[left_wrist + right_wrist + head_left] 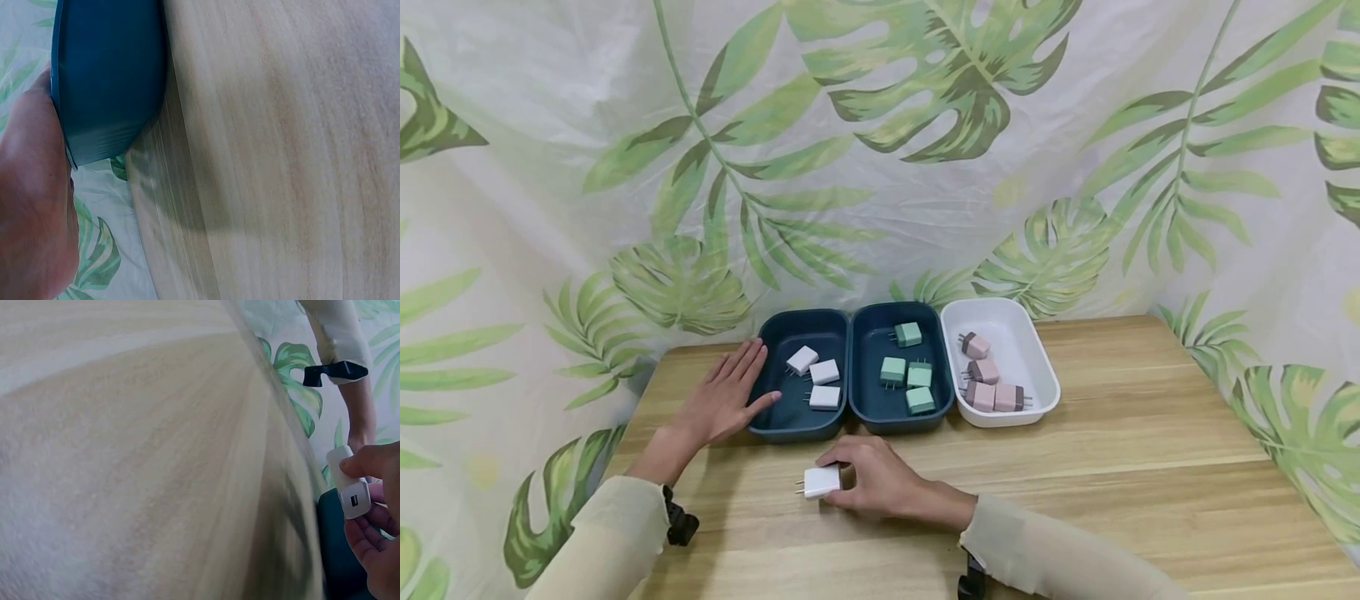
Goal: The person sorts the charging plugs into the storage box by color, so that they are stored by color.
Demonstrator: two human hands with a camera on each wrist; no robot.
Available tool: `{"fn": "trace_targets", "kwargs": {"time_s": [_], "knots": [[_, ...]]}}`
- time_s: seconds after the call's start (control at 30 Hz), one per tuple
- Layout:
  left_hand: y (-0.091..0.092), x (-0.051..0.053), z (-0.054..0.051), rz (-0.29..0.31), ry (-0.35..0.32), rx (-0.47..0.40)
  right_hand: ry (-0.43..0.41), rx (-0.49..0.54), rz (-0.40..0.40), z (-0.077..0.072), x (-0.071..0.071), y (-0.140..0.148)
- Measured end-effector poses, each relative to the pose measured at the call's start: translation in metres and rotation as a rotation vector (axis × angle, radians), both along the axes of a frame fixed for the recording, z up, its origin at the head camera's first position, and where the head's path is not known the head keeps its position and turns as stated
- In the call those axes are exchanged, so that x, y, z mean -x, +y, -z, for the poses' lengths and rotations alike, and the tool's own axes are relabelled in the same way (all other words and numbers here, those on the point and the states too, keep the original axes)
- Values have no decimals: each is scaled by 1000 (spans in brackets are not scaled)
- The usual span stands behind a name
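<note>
Between thumb and fingers my right hand point(880, 479) pinches a white USB wall charger point(822, 482), its prongs pointing left, in front of the bins. The right wrist view shows the USB port on the charger's point(355, 500) end. My left hand point(722, 402) rests with straight fingers along the left side of a dark blue bin point(780, 414), its thumb at the rim. Inside that bin lie three white chargers point(824, 372). In the left wrist view the left hand point(34, 200) touches the outside of the bin point(112, 81).
Beside it, a second dark blue bin point(868, 333) holds several green chargers point(919, 374). A white bin point(1033, 375) on the right contains several pink chargers point(982, 371). All three stand side by side on the wooden table point(1150, 467), before a leaf-patterned curtain point(925, 217).
</note>
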State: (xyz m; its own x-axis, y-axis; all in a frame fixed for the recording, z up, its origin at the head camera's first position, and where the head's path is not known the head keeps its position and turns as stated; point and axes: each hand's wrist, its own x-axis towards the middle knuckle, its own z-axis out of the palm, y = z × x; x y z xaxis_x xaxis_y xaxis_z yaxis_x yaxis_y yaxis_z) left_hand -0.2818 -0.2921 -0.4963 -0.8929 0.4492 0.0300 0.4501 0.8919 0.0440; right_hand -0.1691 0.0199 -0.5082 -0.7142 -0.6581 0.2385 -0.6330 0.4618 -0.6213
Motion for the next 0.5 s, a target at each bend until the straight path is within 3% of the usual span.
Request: {"fn": "trace_targets", "kwargs": {"time_s": [0.3,0.5], "knots": [[0,-2,3,21,26,-46,1,7,-30,-15,0,3],[0,-1,0,12,21,-27,-22,36,-37,-22,3,5]]}}
